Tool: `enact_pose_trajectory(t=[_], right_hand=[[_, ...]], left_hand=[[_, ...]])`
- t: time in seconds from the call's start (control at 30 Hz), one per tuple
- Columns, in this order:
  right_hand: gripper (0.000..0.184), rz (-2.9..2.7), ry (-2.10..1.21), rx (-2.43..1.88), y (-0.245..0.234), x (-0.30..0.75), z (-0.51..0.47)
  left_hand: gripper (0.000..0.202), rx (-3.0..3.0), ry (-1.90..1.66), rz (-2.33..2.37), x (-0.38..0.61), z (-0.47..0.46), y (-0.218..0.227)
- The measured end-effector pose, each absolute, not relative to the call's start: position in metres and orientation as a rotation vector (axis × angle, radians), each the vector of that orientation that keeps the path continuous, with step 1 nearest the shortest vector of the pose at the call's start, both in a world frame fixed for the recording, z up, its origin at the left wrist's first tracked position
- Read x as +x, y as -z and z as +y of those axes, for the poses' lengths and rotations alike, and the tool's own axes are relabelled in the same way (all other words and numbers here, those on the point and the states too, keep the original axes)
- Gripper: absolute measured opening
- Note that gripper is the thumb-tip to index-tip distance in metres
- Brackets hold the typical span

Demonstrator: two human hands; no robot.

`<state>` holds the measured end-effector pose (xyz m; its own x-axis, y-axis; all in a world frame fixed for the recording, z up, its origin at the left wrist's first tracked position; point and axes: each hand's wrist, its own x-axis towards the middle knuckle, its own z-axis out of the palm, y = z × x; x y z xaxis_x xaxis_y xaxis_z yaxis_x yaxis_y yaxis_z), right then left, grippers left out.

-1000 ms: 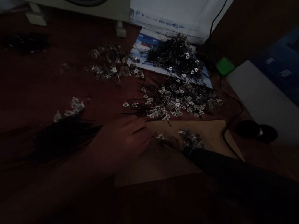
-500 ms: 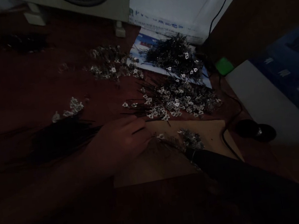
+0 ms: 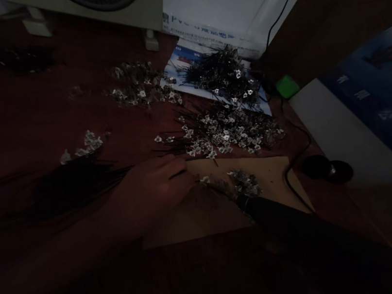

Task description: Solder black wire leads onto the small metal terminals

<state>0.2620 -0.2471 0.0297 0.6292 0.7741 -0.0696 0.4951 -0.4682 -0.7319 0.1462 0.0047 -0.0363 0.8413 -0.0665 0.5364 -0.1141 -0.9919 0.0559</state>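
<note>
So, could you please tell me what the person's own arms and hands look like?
The left hand is bare, with no glove to be seen, and its forearm shows no sleeve or watch, though the light is dim. The right hand cannot be made out in the dark.

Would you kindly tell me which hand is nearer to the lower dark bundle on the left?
Left. The left hand is beside the dark bundle, at its right end; the right hand, too dark to make out, is probably farther off, near the black tool.

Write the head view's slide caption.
Left hand and dark tool flank a small pale piece over a tan sheet, dimly lit.
</note>
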Motion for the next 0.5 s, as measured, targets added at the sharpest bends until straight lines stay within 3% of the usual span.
enact_pose_trajectory(t=[0.13, 0.5], right_hand=[[0.024, -1.006, -0.527, -2.168, 0.004, 0.271, -0.187], [0.026, -0.990, -0.538, -2.246, 0.048, 0.278, -0.159]], left_hand=[[0.029, 2.906, -0.817, -0.113, 0.146, 0.005, 0.034], [0.031, 2.897, -0.793, -0.089, 0.144, 0.005, 0.036]])
